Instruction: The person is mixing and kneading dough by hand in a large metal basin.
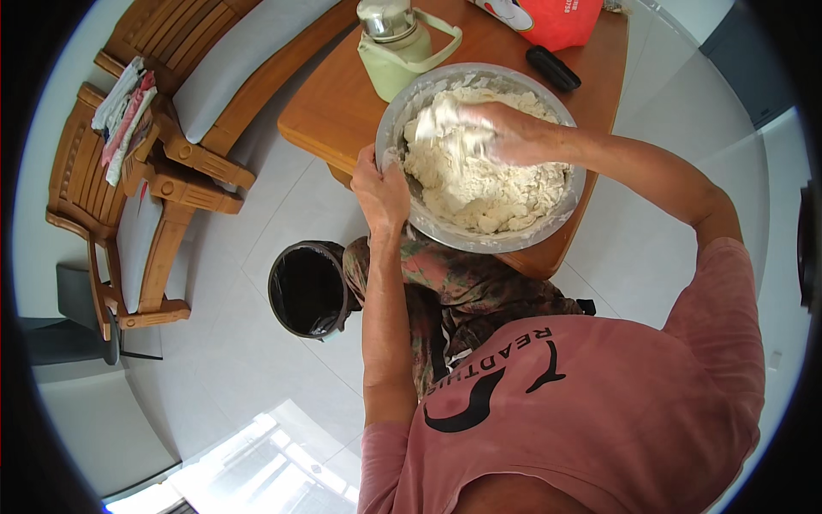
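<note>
A wide metal bowl [443, 239] stands at the near edge of the wooden table, partly over my lap. Crumbly, shaggy flour dough [494, 205] fills much of it, and flour sticks to its inner wall. My left hand [382, 189] grips the bowl's left rim, thumb on the inside. Inside the bowl, my right hand [491, 132] is in the upper part of the dough; it is blurred and coated with flour, and whether its fingers are closed on dough is unclear.
On the wooden table [327, 122] are a pale green jug [392, 61] behind the bowl, a black case-like object [553, 68] and a red bag [562, 22]. A lined black bin [308, 289] stands on the floor by my leg. Wooden seats [218, 122] with cushions are at left.
</note>
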Demonstrator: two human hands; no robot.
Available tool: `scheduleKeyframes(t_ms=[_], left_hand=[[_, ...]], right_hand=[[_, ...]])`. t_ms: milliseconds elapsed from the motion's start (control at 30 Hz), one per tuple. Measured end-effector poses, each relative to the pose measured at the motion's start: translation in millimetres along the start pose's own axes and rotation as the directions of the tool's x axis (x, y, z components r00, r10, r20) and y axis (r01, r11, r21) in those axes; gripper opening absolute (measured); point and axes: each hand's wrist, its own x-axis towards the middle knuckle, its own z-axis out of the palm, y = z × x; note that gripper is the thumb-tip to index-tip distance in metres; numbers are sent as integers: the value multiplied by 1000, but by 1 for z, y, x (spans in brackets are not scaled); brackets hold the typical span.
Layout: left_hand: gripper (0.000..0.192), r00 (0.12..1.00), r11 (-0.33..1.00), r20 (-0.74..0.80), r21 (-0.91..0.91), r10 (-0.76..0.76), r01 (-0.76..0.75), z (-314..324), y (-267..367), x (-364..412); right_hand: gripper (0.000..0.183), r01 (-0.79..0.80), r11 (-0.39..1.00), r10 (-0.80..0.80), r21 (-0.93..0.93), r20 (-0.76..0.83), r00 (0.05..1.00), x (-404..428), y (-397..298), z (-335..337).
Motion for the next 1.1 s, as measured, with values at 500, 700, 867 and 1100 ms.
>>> scheduleKeyframes(t_ms=[500,700,867,1100], left_hand=[[20,972,978,118,61,-205,199,-60,-34,-54],[24,973,940,223,342,-59,-22,-63,-47,-125],[25,970,920,239,390,-52,-47,-50,-57,-135],[17,984,986,103,106,-143,132,-47,-28,-120]], right_hand=[[52,-34,986,-17,-163,-301,953,-8,28,-4],[70,39,947,-25,318,-48,999,-9,117,-18],[69,29,1000,-29,-2,-64,998,-10,103,-17],[55,22,997,6,76,-362,932,-30,37,2]])
